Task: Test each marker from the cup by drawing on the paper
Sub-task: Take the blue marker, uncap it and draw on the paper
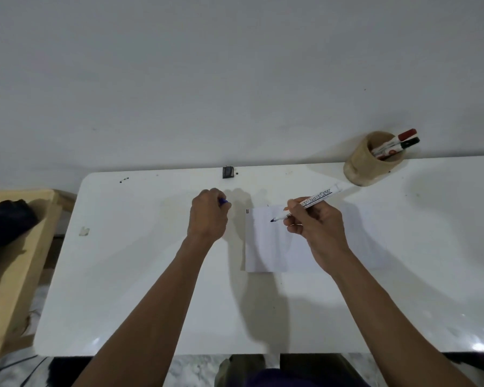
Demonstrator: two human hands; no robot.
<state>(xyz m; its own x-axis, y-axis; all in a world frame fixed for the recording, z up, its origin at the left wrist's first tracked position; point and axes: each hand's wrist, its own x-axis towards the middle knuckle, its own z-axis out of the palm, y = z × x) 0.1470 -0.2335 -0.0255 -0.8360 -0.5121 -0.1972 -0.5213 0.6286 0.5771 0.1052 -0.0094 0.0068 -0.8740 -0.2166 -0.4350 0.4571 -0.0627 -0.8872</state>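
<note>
Both forearms enter from the bottom edge and reach forward over the white table (129,289). Right hand (317,227) grasps an uncapped marker (309,203) in a writing grip, thumb and fingers closed around the lower barrel. Marker body is white with printed lettering and slants up and to the right; its dark tip points down and left, over the upper part of the paper (266,247). Whether the tip touches the sheet cannot be told from this view.

Paper lies flat near the table centre, between the two hands, partly covered by the right hand and its shadow. Two short marks, one dark and one reddish, sit at its upper left corner.

Left hand (208,215) is clenched, just left of the paper. A small blue piece, probably the marker's cap (223,201), protrudes from the fist on its right side.

Cup (373,159), tan and cylindrical, stands at the far right edge of the table against the wall, well apart from the paper. It holds two more markers, one with a red cap (407,134) and one with a black cap (411,142), both leaning right over the rim.

A small dark block (228,172) sits at the far table edge, beyond the left hand. A wooden bench (20,263) stands to the left of the table with a dark object (6,222) on it.
</note>
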